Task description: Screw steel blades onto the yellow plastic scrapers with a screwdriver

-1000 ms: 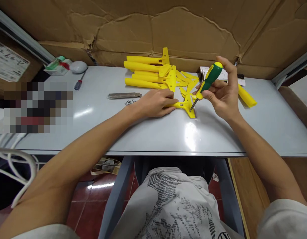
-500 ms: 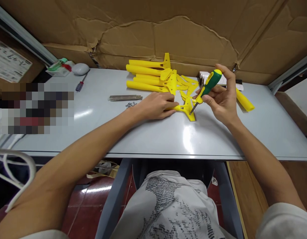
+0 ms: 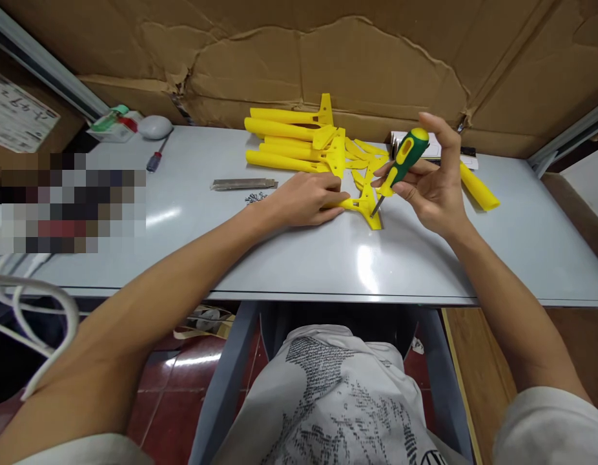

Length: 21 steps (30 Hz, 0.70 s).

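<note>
My left hand [image 3: 311,199] is closed over the handle of a yellow plastic scraper [image 3: 364,206] and presses it to the table; most of that handle is hidden under the fingers. My right hand [image 3: 437,187] grips a green and yellow screwdriver [image 3: 409,155], its index finger raised behind the handle's end. The screwdriver leans, with its tip touching the scraper's flared head near a screw spot. Beyond my left hand lie several similar yellow scrapers [image 3: 284,129], side by side. Loose flat yellow pieces [image 3: 360,152] are scattered between them and the screwdriver.
A pile of small screws [image 3: 255,197] and a flat metal strip or blade pack [image 3: 244,184] lie left of my left hand. A second screwdriver [image 3: 154,160] and a white computer mouse [image 3: 154,127] sit further left. Another yellow handle [image 3: 479,187] rests at right. Cardboard [image 3: 289,58] walls the back.
The screwdriver's handle has turned in my right fingers, its yellow inlay now facing me. Its tip stays on the scraper head, and my left hand holds its place. The view has shifted slightly.
</note>
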Each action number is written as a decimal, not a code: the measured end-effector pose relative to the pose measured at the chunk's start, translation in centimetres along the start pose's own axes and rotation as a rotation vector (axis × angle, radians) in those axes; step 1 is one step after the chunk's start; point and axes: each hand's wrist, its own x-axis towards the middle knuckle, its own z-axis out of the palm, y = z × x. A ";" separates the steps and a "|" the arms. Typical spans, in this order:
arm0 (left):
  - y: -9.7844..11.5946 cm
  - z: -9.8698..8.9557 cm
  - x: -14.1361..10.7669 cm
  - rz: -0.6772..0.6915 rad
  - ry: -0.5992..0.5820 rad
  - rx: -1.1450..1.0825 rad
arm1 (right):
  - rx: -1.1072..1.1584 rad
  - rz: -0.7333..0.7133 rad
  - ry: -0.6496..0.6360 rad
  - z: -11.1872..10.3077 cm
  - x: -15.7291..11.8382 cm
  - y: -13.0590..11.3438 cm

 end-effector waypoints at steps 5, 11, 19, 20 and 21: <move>0.3 0.0 0.1 0.001 0.022 -0.015 | 0.061 0.008 -0.137 -0.1 0.5 -1.1; 0.4 0.1 0.3 -0.008 0.025 -0.019 | 0.065 -0.075 -0.160 0.2 0.7 -1.9; 0.4 0.3 0.3 -0.013 0.019 -0.015 | -0.375 -0.089 0.147 1.3 -0.3 -0.5; 0.4 0.3 0.3 -0.012 0.021 -0.022 | -0.409 -0.091 0.186 1.4 -0.5 -0.3; 0.5 0.3 0.3 -0.012 0.021 -0.029 | -0.429 -0.096 0.214 1.6 -0.7 -0.1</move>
